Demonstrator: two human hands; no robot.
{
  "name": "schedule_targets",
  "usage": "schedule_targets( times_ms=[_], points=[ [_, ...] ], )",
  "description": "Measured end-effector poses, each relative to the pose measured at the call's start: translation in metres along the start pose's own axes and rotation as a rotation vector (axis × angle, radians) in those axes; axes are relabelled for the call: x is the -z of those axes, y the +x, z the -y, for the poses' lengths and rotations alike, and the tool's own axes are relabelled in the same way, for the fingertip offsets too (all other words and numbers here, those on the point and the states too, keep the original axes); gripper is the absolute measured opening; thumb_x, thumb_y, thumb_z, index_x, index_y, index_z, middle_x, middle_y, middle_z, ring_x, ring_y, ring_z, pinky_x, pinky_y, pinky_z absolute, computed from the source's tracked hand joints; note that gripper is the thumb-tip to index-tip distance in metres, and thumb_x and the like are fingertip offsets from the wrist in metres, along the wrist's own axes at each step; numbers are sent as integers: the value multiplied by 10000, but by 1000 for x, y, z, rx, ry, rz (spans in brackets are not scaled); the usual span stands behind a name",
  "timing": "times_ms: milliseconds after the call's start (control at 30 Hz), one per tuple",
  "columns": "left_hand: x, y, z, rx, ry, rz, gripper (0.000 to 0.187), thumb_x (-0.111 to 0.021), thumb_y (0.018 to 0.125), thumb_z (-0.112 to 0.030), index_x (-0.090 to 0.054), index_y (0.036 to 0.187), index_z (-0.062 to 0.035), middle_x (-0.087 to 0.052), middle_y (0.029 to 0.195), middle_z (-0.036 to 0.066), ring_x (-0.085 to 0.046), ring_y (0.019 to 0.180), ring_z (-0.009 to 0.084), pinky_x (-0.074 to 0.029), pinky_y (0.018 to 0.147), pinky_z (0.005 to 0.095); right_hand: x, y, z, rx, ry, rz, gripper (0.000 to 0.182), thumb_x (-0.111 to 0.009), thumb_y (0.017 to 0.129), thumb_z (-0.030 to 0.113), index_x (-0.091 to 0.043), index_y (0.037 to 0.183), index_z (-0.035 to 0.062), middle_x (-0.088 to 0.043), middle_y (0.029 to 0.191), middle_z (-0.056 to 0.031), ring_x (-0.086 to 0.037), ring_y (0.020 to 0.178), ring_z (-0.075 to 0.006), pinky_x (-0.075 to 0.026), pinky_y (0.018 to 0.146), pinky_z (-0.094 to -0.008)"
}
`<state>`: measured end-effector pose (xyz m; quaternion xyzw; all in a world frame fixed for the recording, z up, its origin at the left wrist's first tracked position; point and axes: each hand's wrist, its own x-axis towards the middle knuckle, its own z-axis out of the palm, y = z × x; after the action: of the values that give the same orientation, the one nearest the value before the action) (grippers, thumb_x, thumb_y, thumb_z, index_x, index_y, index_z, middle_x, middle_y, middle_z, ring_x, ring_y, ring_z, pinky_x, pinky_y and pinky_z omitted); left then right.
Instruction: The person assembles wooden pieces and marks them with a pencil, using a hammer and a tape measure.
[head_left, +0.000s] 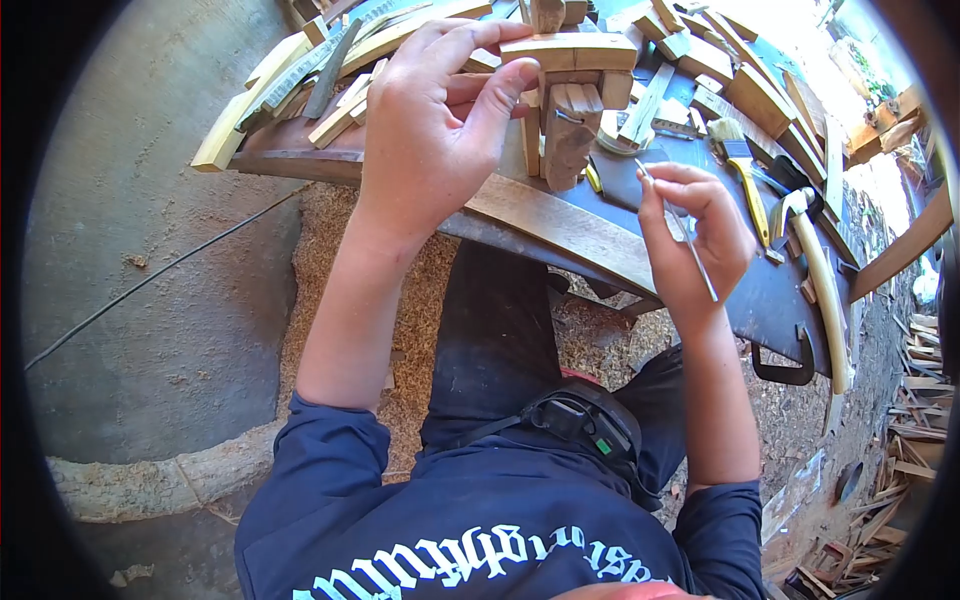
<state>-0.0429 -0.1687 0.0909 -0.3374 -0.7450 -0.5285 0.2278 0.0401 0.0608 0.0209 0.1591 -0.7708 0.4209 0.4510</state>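
Observation:
My left hand (pixel 435 120) pinches the left end of a pale wooden block (pixel 585 48), thumb below and index finger along its top edge. That block sits on a stack of wood pieces, with a rough, worn wooden piece (pixel 572 135) standing in front. To the right, my right hand (pixel 697 235) is closed on a thin rod (pixel 702 265) that slants down across the palm. Its upper tip sticks out past my thumb and forefinger, close to the worn piece but apart from it.
On the dark workbench (pixel 770 320) lie a yellow-handled paintbrush (pixel 748 190), a hammer (pixel 825 280) with a wooden handle and many wood offcuts (pixel 760 95). A long board (pixel 560 230) runs along the near edge. Sawdust (pixel 335 260) covers the floor, and a thin cable (pixel 160 275) crosses at left.

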Motion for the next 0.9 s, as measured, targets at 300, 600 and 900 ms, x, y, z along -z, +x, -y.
schedule_targets(
  times_ms=[300, 600, 900],
  points=[
    [-3, 0, -4, 4, -1, 5, 298, -679, 1069, -88, -674, 1339, 38, -649, 1292, 112, -781, 1090, 274, -710, 853, 341, 7, -32, -11, -155, 2, -23, 180, -821, 828, -88, -696, 898, 20, -802, 976, -142, -794, 901, -249, -613, 827, -340],
    [-5, -2, -7, 38, -26, -10, 313, -684, 1066, -82, -659, 1344, 58, -639, 1292, 118, -778, 1082, 278, -713, 855, 337, 6, -32, -9, -213, 23, -17, 167, -813, 838, -83, -704, 919, 14, -800, 995, -139, -794, 890, -231, -624, 812, -330],
    [-4, 0, -6, -6, 14, -11, 295, -685, 1052, -44, -695, 1329, 57, -648, 1266, 117, -790, 1045, 264, -719, 816, 323, 5, -31, -7, -196, 29, -7, 162, -804, 846, -86, -697, 922, 7, -793, 1003, -139, -788, 871, -212, -631, 770, -312]
  ],
)
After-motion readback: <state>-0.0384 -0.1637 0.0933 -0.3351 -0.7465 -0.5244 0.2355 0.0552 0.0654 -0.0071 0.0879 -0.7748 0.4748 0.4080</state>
